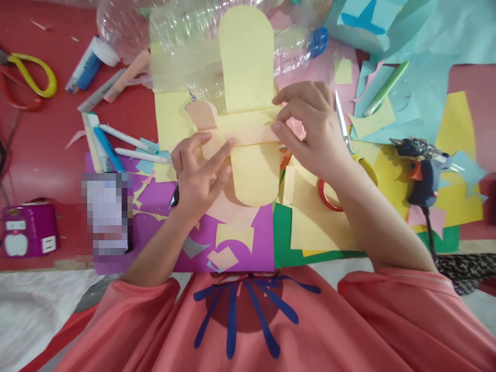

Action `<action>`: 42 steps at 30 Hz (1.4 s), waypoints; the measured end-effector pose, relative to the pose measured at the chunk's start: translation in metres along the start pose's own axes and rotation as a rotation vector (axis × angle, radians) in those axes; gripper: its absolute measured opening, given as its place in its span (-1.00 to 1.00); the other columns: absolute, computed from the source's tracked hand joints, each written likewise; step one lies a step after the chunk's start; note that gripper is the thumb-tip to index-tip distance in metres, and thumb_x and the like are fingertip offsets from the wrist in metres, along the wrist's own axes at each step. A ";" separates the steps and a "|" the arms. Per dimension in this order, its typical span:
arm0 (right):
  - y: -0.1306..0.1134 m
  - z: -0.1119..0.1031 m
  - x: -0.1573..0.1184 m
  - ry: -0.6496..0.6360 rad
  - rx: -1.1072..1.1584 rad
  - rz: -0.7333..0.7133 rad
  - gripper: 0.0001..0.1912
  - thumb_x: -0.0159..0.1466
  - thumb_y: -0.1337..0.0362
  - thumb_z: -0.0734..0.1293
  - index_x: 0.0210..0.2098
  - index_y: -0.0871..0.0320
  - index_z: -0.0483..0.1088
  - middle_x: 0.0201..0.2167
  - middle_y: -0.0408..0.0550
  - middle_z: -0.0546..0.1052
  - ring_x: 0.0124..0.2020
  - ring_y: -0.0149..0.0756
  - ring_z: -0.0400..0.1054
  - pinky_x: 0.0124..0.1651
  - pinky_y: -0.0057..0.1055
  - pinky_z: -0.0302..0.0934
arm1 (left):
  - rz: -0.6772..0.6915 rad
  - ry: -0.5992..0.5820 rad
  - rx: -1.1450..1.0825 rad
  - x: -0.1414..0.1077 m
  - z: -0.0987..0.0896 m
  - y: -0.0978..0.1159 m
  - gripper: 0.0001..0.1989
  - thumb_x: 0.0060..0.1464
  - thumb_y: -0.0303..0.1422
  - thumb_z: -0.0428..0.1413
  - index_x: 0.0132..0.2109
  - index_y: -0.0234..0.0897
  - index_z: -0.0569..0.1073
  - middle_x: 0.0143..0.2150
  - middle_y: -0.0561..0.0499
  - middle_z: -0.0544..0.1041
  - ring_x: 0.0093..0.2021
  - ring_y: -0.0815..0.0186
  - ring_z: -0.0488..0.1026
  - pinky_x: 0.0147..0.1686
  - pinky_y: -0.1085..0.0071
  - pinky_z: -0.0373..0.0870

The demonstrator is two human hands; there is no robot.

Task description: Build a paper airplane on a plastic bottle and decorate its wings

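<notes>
1. Here's my pale yellow paper shape (247,57), right in front of me, one rounded end pointing away and the other towards my shirt (248,315).
2. Across its middle runs a pale paper strip (251,133), one end by each hand.
3. Left hand (194,173): fingers spread, forefinger tip down on the strip, thumb apart from it. Light pressure seems best; leaning harder could crease thin paper.
4. Right hand (313,124): thumb and fingers drawn in narrow at the strip's right end. Whether they've pinched it, I can't tell from above.
5. Straightness matters here, I'd say: keep the strip square across the yellow shape, smoothing from the middle outwards.
6. Watch that small peach piece (202,114) beside my left fingers; a careless drag could bend it.
7. And mind the scissors (344,129), blades pointing away, just beyond my right hand.
</notes>
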State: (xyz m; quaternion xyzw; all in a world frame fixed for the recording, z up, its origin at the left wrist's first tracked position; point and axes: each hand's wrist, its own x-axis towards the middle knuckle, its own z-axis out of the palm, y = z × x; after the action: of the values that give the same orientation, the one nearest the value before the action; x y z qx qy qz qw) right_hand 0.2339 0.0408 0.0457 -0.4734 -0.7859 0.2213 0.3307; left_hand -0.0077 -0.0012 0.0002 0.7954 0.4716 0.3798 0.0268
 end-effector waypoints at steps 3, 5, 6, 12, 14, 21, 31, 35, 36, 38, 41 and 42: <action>0.003 0.002 -0.001 0.022 -0.004 -0.017 -0.78 0.35 0.05 0.21 -0.36 -0.01 0.32 -0.05 0.00 0.47 0.09 0.01 0.29 0.22 0.18 0.14 | 0.016 -0.024 -0.007 0.000 -0.002 0.001 -0.60 0.29 -0.09 -0.04 0.19 0.07 0.44 0.09 -0.09 0.38 0.13 0.11 0.35 0.19 0.13 0.22; 0.004 0.003 -0.002 0.037 -0.004 -0.022 -0.77 0.36 0.05 0.20 -0.35 -0.01 0.33 -0.05 -0.01 0.47 0.08 0.01 0.29 0.22 0.19 0.14 | 0.010 -0.030 -0.014 0.000 -0.003 0.002 -0.59 0.28 -0.08 -0.03 0.21 0.09 0.41 0.10 -0.09 0.38 0.14 0.11 0.34 0.21 0.14 0.21; 0.004 0.004 -0.002 0.042 -0.005 -0.021 -0.77 0.36 0.05 0.20 -0.35 -0.01 0.33 -0.05 -0.01 0.46 0.08 0.01 0.29 0.22 0.20 0.13 | 0.000 -0.036 -0.017 0.000 -0.003 0.002 -0.58 0.28 -0.07 -0.03 0.22 0.10 0.41 0.10 -0.08 0.38 0.14 0.11 0.34 0.21 0.15 0.20; 0.002 0.002 -0.002 0.031 -0.017 -0.018 -0.77 0.35 0.07 0.21 -0.38 0.00 0.31 -0.04 0.00 0.47 0.07 0.00 0.30 0.21 0.18 0.14 | -0.045 -0.055 -0.019 -0.001 -0.002 0.002 -0.56 0.27 -0.04 -0.06 0.22 0.08 0.41 0.11 -0.11 0.39 0.15 0.08 0.34 0.24 0.14 0.19; 0.002 -0.001 -0.001 0.018 -0.042 -0.021 -0.78 0.34 0.08 0.24 -0.41 0.01 0.29 -0.04 0.00 0.48 0.06 0.00 0.30 0.19 0.16 0.14 | -0.035 -0.042 -0.020 -0.001 -0.001 0.001 -0.56 0.27 -0.05 -0.05 0.23 0.07 0.41 0.11 -0.12 0.39 0.15 0.09 0.34 0.24 0.14 0.18; 0.008 -0.013 0.002 -0.020 -0.114 -0.082 -0.83 0.28 0.16 0.31 -0.41 0.03 0.27 -0.01 -0.02 0.50 0.06 0.00 0.30 0.10 0.10 0.20 | -0.170 -0.125 -0.105 -0.002 -0.002 0.000 -0.54 0.24 0.06 -0.05 0.21 0.18 0.40 0.13 -0.05 0.40 0.21 0.09 0.32 0.30 0.16 0.11; 0.008 -0.021 0.005 0.044 -0.026 -0.003 -0.84 0.26 0.31 0.30 -0.39 0.02 0.20 -0.19 0.00 0.49 -0.07 -0.12 0.37 0.04 -0.07 0.21 | -0.196 -0.125 -0.091 -0.001 -0.002 0.001 -0.52 0.22 0.11 -0.08 0.19 0.18 0.41 0.13 -0.05 0.42 0.21 0.10 0.32 0.29 0.14 0.15; 0.012 -0.017 0.004 0.033 0.046 0.020 -0.86 0.26 0.24 0.33 -0.27 -0.01 0.24 -0.23 -0.06 0.47 -0.12 -0.17 0.38 0.04 -0.11 0.25 | -0.108 -0.101 -0.064 -0.001 -0.003 0.002 -0.50 0.25 0.05 -0.08 0.21 0.04 0.43 0.13 -0.11 0.41 0.19 0.08 0.33 0.28 0.12 0.16; 0.012 -0.014 0.003 0.022 0.039 0.026 -0.82 0.24 0.21 0.36 -0.25 -0.01 0.24 -0.21 -0.05 0.47 -0.11 -0.15 0.37 0.05 -0.09 0.24 | -0.093 -0.093 -0.043 -0.001 -0.003 0.002 -0.49 0.25 0.04 -0.08 0.21 0.01 0.43 0.13 -0.13 0.41 0.18 0.08 0.33 0.27 0.12 0.17; 0.014 -0.009 0.003 0.006 0.021 0.035 -0.76 0.20 0.15 0.41 -0.23 -0.01 0.26 -0.18 -0.03 0.48 -0.10 -0.11 0.34 0.05 -0.06 0.24 | -0.101 -0.093 -0.008 0.000 -0.003 0.003 -0.49 0.25 0.04 -0.09 0.21 0.01 0.44 0.13 -0.13 0.42 0.18 0.08 0.33 0.25 0.12 0.18; 0.015 -0.003 0.003 0.000 0.020 0.055 -0.76 0.21 0.11 0.41 -0.25 -0.02 0.27 -0.16 0.00 0.47 -0.08 -0.09 0.31 0.08 -0.03 0.21 | -0.097 -0.101 0.016 0.000 -0.002 0.004 -0.50 0.26 0.02 -0.10 0.22 0.05 0.43 0.13 -0.11 0.42 0.18 0.08 0.33 0.24 0.14 0.18; 0.015 -0.003 0.003 -0.004 0.025 0.061 -0.77 0.21 0.11 0.40 -0.25 -0.02 0.27 -0.16 0.01 0.47 -0.07 -0.08 0.30 0.09 -0.02 0.20 | -0.071 -0.090 0.020 0.000 -0.002 0.003 -0.51 0.26 0.00 -0.09 0.23 0.04 0.42 0.13 -0.12 0.41 0.18 0.08 0.33 0.24 0.14 0.18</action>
State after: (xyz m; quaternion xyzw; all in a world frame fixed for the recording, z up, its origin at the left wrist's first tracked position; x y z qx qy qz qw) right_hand 0.2436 0.0503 0.0389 -0.4926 -0.7688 0.2423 0.3281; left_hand -0.0065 -0.0040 0.0029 0.7947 0.5015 0.3377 0.0533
